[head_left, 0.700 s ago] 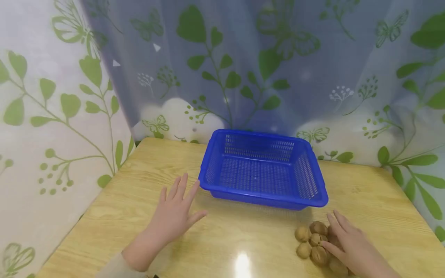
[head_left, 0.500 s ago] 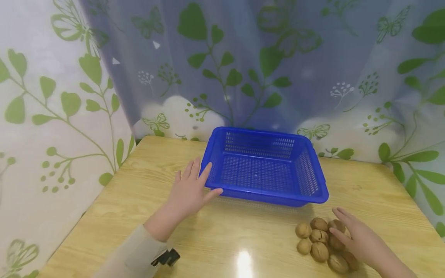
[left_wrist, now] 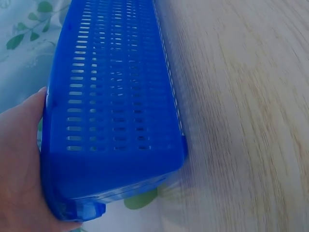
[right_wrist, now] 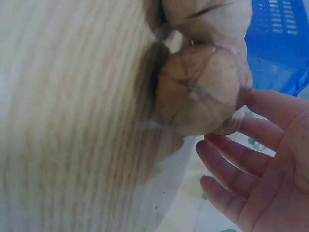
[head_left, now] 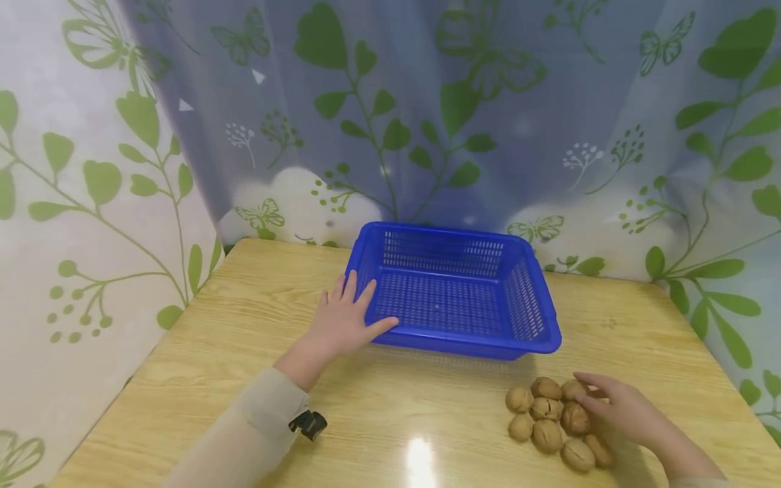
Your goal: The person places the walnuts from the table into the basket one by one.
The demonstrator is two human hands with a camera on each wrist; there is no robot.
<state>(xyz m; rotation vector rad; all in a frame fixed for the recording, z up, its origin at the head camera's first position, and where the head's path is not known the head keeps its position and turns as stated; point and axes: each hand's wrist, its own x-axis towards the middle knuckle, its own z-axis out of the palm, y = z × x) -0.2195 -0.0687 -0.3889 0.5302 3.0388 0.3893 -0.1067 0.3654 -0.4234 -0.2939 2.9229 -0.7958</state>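
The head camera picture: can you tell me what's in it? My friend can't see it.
A person's left hand rests against the left end of an empty blue basket on a wooden table, while the right hand touches a pile of walnuts in front of the basket. A curtain printed with leaves and butterflies hangs behind.

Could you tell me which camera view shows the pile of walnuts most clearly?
The head view: the whole pile of walnuts lies on the table by the right hand, in front of the blue basket. The right wrist view shows only a few blurred walnuts up close. The left wrist view shows none.
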